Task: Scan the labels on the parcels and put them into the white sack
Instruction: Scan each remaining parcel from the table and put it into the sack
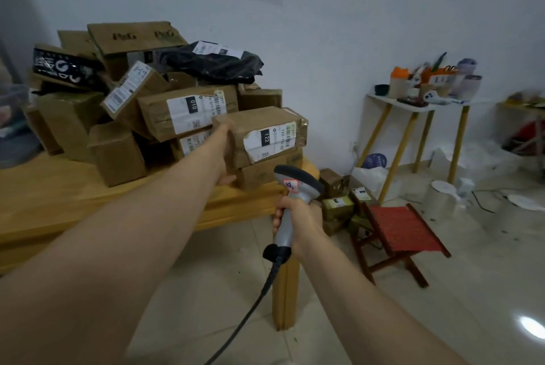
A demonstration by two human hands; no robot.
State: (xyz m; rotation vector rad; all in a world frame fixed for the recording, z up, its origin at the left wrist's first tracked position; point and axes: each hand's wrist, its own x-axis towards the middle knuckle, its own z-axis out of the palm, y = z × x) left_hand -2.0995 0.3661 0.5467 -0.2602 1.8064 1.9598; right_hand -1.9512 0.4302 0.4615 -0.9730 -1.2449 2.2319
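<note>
A person's left hand (pixel 225 156) clasps the near end of a taped cardboard parcel (pixel 267 128), which sits on top of another box at the right-hand corner of a wooden table (pixel 88 196). A heap of boxes crowds the tabletop behind it. Bare tiled floor (pixel 442 305) opens to the right, past a red stool (pixel 404 229) and small cartons (pixel 337 205) by the table leg. The gripped parcel's label reads "122"; a neighbouring box (pixel 182 113) reads "010", and a carton at the back (pixel 135 37) is printed "P&G". The right hand (pixel 299 218) is wrapped around the handle of a grey corded scanner (pixel 296 180), held just below the parcel.
</note>
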